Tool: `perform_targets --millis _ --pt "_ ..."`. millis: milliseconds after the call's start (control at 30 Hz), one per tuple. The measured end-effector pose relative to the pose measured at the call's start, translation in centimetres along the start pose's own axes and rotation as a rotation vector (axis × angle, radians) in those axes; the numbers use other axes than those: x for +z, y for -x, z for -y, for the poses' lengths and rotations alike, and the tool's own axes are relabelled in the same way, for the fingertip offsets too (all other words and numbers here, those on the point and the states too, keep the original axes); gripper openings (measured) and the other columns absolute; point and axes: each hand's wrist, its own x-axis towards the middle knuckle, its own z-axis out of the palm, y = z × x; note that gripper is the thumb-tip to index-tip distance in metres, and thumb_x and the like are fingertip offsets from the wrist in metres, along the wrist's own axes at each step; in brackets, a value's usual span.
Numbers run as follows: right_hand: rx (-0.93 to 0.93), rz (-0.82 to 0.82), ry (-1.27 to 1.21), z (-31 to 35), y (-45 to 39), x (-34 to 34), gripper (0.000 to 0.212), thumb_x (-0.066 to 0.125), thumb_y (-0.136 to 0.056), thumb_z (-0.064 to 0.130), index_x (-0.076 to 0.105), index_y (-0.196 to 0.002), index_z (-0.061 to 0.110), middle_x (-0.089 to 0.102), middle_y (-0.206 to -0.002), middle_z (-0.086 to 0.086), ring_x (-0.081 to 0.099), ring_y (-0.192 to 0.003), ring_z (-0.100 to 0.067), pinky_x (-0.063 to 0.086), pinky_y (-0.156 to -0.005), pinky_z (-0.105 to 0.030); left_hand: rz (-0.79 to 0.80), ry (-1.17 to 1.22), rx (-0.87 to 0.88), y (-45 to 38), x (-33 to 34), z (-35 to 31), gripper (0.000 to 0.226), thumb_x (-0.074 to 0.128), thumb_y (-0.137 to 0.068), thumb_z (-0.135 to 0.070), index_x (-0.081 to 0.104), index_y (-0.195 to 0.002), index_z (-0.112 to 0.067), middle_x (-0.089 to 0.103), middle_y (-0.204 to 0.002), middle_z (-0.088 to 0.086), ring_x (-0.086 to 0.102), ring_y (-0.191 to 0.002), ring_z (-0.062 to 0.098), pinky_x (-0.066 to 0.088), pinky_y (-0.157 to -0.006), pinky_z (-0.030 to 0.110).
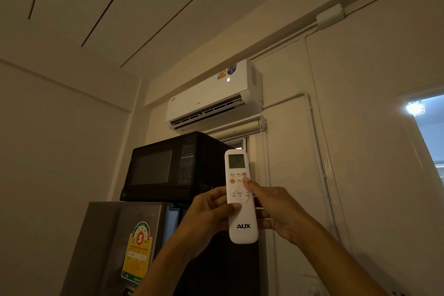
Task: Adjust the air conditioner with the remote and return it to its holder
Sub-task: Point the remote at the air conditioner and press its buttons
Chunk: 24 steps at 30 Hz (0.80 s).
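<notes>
A white remote (243, 226) marked AUX stands upright in front of me, its small screen at the top. My left hand (206, 216) grips it from the left, thumb resting just below the round menu pad. My right hand (276, 209) holds its right side, with the thumb tip on a button in the right column under the screen. High on the wall hangs the white air conditioner (213, 96), its flap open and a lit digit glowing on its front. No remote holder is in view.
A black microwave (173, 168) sits on a grey fridge (120, 243) below the unit. A rolled blind (240, 128) hangs under the air conditioner. White pipes (317, 142) run down the right wall. A bright opening (430, 132) is at far right.
</notes>
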Motion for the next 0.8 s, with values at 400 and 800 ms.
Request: perform_targets --millis 400,800 --pt "-0.073 0.216 -0.049 -2.4 0.5 -1.3 0.029 0.059 -0.086 0.019 0.061 -0.115 0.018 0.072 -0.101 -0.006 0.074 -0.083 -0.018 0.06 -0.064 -0.03 0.023 0.015 -0.027 0.8 -0.3 0.7 0.032 0.052 -0.086 0.002 0.056 -0.112 -0.016 0.075 -0.1 0.003 0.069 -0.098 0.022 0.06 -0.074 0.032" --pt "-0.074 0.241 -0.025 -5.9 1.6 -1.9 0.033 0.063 -0.082 0.007 0.06 -0.108 0.028 0.074 -0.104 -0.001 0.072 -0.094 -0.019 0.06 -0.07 -0.033 0.058 0.053 -0.074 2.6 -0.1 3.1 0.033 0.052 -0.085 0.003 0.055 -0.11 -0.018 0.076 -0.099 0.0 0.07 -0.098 0.02 0.06 -0.072 0.03"
